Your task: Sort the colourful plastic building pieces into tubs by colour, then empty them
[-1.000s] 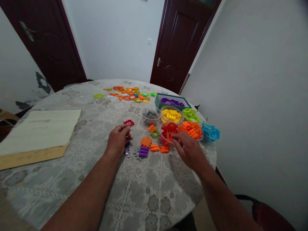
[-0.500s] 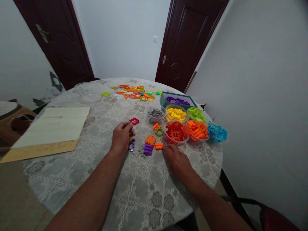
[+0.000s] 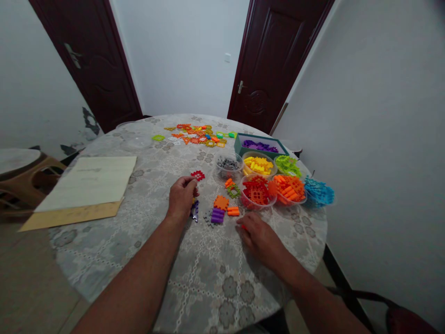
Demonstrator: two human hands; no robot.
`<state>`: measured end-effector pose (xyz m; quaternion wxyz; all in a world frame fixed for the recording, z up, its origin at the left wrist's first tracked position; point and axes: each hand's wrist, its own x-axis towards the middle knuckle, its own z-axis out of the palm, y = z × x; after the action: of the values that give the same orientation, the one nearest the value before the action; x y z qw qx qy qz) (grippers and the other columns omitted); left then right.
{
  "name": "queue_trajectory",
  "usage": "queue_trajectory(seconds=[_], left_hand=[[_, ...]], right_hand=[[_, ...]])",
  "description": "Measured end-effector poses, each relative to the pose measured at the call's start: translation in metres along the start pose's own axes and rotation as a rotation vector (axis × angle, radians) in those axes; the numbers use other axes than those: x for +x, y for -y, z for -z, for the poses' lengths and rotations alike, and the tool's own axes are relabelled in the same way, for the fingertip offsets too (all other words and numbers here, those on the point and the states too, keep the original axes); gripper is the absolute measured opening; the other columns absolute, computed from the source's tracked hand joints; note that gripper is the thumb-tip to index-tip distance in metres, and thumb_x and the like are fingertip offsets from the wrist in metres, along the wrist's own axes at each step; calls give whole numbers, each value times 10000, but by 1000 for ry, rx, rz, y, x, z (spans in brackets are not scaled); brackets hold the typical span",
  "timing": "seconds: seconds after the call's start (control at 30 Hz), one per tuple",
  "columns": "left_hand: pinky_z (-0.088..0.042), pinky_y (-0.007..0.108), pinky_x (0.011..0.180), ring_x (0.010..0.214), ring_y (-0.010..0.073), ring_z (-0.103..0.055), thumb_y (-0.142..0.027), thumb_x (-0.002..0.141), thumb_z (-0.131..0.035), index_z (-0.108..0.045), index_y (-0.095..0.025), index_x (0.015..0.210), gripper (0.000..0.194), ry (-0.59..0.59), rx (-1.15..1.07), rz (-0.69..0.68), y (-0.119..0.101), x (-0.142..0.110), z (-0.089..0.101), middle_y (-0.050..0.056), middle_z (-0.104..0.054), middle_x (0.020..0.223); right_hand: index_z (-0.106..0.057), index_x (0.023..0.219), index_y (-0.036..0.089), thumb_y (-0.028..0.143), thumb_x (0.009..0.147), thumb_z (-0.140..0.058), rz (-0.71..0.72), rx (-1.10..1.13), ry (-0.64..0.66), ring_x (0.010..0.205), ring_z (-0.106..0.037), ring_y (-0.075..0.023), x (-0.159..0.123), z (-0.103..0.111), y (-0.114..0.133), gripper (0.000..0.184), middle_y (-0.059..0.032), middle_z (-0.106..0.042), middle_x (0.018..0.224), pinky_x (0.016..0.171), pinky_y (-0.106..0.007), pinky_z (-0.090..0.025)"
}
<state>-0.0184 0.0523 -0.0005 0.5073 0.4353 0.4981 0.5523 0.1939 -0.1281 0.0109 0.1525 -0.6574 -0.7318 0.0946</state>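
My left hand (image 3: 181, 198) is closed above the cloth, thumb and fingers together. Its fingertips are beside a red toothed building piece (image 3: 198, 175); whether they touch it or hold something else, I cannot tell. Dark purple building pieces (image 3: 195, 211) show partly beneath this hand. My right hand (image 3: 261, 234) has curled fingers, with a small orange-red building piece (image 3: 244, 227) partly visible under them. Left of its fingertips are orange tube pieces (image 3: 233, 211), apart from the hand. Next to these lie a flat orange square (image 3: 221, 202), a ribbed purple piece (image 3: 218, 215) and a grey zigzag piece (image 3: 208, 218).
Clear tubs hold grey (image 3: 228, 163), yellow (image 3: 258, 165), red (image 3: 257, 191) and orange (image 3: 289, 188) pieces. Lime (image 3: 288, 165) and blue (image 3: 318, 190) heaps sit right. A green box (image 3: 239, 144) holds purple pieces. Mixed pieces (image 3: 198, 134) lie behind; paper (image 3: 90, 181) lies left.
The view has shifted, so everything appears slightly further right. My right hand has drawn back from the orange tube pieces, toward me and right. My left hand stays by the red toothed piece.
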Motion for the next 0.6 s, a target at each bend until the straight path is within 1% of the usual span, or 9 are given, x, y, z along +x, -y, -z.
queue_trajectory(seconds=[0.07, 0.13, 0.2, 0.3, 0.33, 0.4, 0.5, 0.6], left_hand=[[-536, 267, 584, 588, 147, -598, -383, 736, -746, -725, -200, 913, 255, 1, -3, -8, 0, 0, 1, -1, -652, 689], [-524, 266, 580, 577, 147, -597, -378, 735, -743, -723, -199, 908, 249, -5, -8, -11, 0, 1, 1, -3, -650, 676], [-523, 269, 586, 584, 149, -600, -367, 735, -738, -724, -196, 905, 241, -26, -11, -22, -1, 2, 2, -1, -654, 683], [-534, 281, 616, 630, 159, -617, -360, 743, -726, -735, -191, 907, 235, -55, -6, -68, -4, 5, 5, 7, -666, 721], [-541, 287, 634, 649, 164, -622, -359, 744, -723, -739, -191, 907, 235, -60, -12, -79, -6, 5, 6, 11, -669, 733], [-549, 299, 672, 687, 172, -632, -358, 740, -713, -741, -189, 904, 238, -55, -49, -72, -10, 7, 9, 20, -676, 754], [-546, 311, 725, 751, 183, -651, -341, 722, -700, -738, -182, 920, 257, -7, -122, 8, -16, 9, 15, 39, -695, 800], [-530, 330, 765, 827, 214, -674, -325, 738, -678, -745, -181, 961, 274, 60, -68, 64, -22, 9, 24, 66, -724, 860]], right_hand=[[-674, 1251, 230, 143, 1014, -523, 86, 138, -63, 1124, -681, -223, 8, -1, 7, 294, -113, -675, 1233, 959, -356, -577], [-660, 1291, 233, 154, 1011, -521, 99, 166, -114, 1203, -660, -241, 17, -3, 13, 322, -131, -649, 1322, 1002, -395, -576], [-642, 1344, 227, 183, 1008, -534, 56, 98, -128, 1279, -636, -264, 24, -8, 16, 355, -157, -596, 1438, 1027, -420, -574], [-590, 1444, 227, 282, 1010, -581, -54, -73, -80, 1337, -610, -312, 26, -17, 19, 438, -181, -511, 1563, 1013, -439, -583], [-573, 1469, 230, 319, 1013, -589, -83, -122, -64, 1318, -622, -317, 25, -20, 19, 465, -182, -510, 1567, 988, -430, -592], [-561, 1488, 235, 366, 1026, -578, -118, -187, -49, 1218, -672, -298, 24, -26, 20, 480, -176, -558, 1507, 903, -385, -606], [-585, 1455, 233, 381, 1050, -538, -126, -232, -66, 1040, -712, -249, 23, -32, 19, 434, -149, -641, 1334, 781, -313, -585], [-629, 1382, 216, 383, 1057, -523, -117, -251, -91, 964, -710, -229, 24, -34, 18, 381, -132, -668, 1221, 751, -288, -552]])
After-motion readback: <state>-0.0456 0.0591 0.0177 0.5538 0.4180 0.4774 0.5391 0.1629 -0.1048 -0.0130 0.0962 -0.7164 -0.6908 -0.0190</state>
